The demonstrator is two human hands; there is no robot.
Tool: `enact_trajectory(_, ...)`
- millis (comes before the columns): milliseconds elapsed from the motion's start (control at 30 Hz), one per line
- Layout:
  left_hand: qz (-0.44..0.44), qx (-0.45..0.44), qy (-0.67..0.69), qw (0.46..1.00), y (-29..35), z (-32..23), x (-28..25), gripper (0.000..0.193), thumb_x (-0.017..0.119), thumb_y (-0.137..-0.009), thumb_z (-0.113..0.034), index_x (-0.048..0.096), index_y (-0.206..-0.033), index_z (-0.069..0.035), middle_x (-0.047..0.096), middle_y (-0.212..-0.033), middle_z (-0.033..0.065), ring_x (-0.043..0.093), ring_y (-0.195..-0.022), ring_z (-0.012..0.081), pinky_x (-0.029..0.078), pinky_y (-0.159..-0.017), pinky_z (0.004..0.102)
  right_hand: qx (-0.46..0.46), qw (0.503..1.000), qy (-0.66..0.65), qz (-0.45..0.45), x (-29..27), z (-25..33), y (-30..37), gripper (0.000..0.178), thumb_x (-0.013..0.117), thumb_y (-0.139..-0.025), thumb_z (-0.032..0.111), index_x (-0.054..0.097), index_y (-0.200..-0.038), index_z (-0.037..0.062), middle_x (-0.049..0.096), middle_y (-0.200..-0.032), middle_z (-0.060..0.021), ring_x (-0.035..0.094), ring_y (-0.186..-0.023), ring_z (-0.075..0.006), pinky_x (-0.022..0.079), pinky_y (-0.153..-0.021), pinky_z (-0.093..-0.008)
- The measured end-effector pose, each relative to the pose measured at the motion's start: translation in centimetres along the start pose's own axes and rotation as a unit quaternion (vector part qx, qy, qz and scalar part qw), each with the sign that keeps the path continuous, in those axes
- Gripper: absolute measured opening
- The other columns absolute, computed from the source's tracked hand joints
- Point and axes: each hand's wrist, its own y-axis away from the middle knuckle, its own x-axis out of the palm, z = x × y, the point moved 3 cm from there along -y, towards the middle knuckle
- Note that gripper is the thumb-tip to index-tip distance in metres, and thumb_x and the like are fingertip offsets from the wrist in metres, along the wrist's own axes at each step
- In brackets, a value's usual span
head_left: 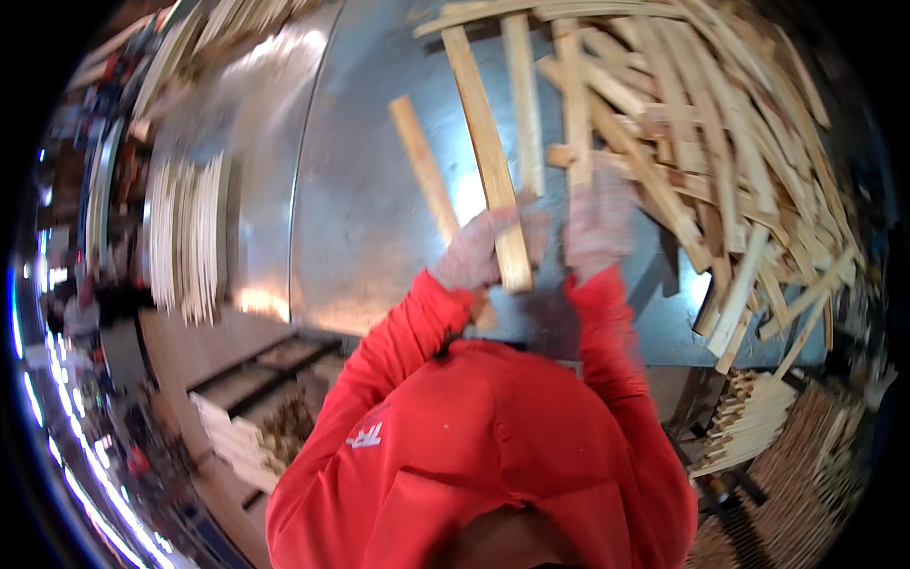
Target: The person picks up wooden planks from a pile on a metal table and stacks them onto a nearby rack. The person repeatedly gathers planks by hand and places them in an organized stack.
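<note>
My left hand (477,251), in a pale glove, is closed around the lower part of a long wooden strip (479,119). The strip slants up and away over the metal table. A second wooden strip (422,161) lies to its left and passes under that hand. My right hand (600,223), also gloved, is smeared by motion at the left edge of the heap of strips. It touches or covers the near end of another wooden strip (571,90), and its fingers do not show clearly. Between the hands, a paler strip (523,104) points toward me.
A tangled heap of wooden strips (711,142) covers the right side of the metal table (355,209). At the left stands a neat stack of pale strips (190,237). More stacked wood (242,441) sits below the table's left front, with a bundle (749,422) at lower right.
</note>
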Motion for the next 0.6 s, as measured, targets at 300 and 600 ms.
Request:
enact_trajectory(300, -0.128, 0.123, 0.235, 0.956, 5.2, -4.1, -9.9, 0.072, 0.056, -0.089, -0.065, 0.050, -0.127, -0.004, 0.062, -0.096, 0.0118, 0.059, -0.074, 0.0239, 0.054, -0.067, 0.0414, 0.301, 0.898, -0.005, 0.321, 8.1, 0.6, 7.3, 0.100, 0.077, -0.075, 0.032, 0.020, -0.151, -0.0024, 0.046, -0.139, -0.0297, 0.051, -0.124, -0.0421, 0.041, -0.106, -0.0424)
enact_trajectory(600, -0.318, 0.122, -0.081, 0.937, 15.2, -7.5, -21.4, 0.044, 0.057, -0.097, -0.041, 0.059, -0.118, -0.002, 0.066, -0.085, 0.0084, 0.062, -0.062, 0.0194, 0.054, -0.057, 0.0348, 0.172, 0.857, 0.116, 0.473, 6.5, 11.5, 13.9, 0.106, 0.076, -0.075, 0.036, 0.013, -0.153, 0.0000, 0.052, -0.130, -0.0244, 0.056, -0.112, -0.0396, 0.047, -0.096, -0.0421)
